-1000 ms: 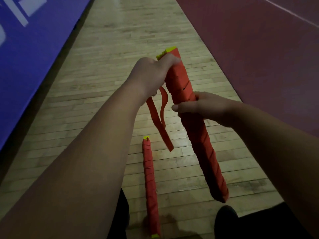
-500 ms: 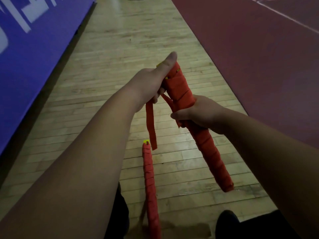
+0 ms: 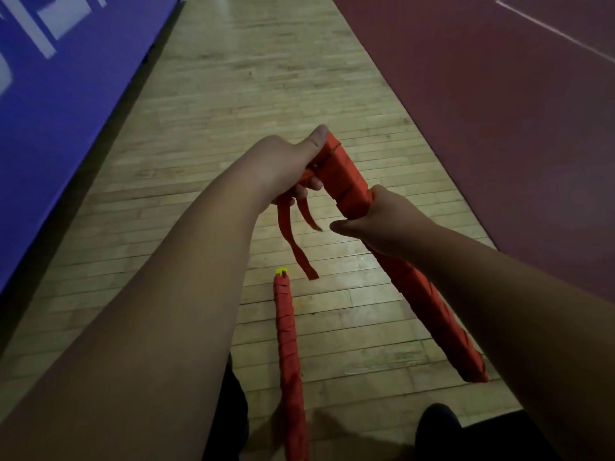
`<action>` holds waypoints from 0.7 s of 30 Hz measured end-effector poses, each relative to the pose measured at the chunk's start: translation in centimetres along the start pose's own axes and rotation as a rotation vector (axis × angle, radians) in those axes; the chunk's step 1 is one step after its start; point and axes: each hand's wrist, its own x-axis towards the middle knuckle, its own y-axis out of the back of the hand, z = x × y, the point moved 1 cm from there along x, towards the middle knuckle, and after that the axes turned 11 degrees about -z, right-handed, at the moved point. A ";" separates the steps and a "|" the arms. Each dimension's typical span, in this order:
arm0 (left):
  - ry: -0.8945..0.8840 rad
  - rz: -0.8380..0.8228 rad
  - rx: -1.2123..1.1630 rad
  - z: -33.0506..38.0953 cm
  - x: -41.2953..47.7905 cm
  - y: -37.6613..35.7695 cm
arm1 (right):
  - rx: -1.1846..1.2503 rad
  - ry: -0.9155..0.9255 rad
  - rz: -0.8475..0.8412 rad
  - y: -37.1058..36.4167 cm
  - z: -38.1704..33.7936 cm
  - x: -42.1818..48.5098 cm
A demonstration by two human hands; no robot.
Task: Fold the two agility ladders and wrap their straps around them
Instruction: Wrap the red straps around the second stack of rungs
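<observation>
Our left hand (image 3: pixel 286 164) pinches the loose strap ends (image 3: pixel 293 241) against the top of the folded agility ladder (image 3: pixel 432 311), thumb laid along it, while our right hand (image 3: pixel 382 221) clenches its middle, with the other wrapped ladder (image 3: pixel 288 344) lying on the wooden floor (image 3: pixel 233 128) below.

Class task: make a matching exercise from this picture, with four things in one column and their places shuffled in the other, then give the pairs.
1 nearly wrapped ladder
2 yellow-tipped ladder
3 loose strap ends
4 blue panel

A lying on the wooden floor
B along the floor's left side
C gripped by left hand and right hand
D dangling below the left hand

Pairs: 1-C, 2-A, 3-D, 4-B
</observation>
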 end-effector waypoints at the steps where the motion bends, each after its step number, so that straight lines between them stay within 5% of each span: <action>1: 0.002 -0.006 0.003 0.0 0.0 0.0 | -0.004 -0.002 -0.004 0.0 0.1 0.0; 13: 0.043 0.135 0.164 -0.2 0.4 -1.2 | -0.115 -0.052 -0.022 -1.1 0.0 0.1; 21: 0.172 0.352 0.270 -0.2 0.6 -2.2 | -0.333 0.087 -0.067 -2.1 -0.8 -0.3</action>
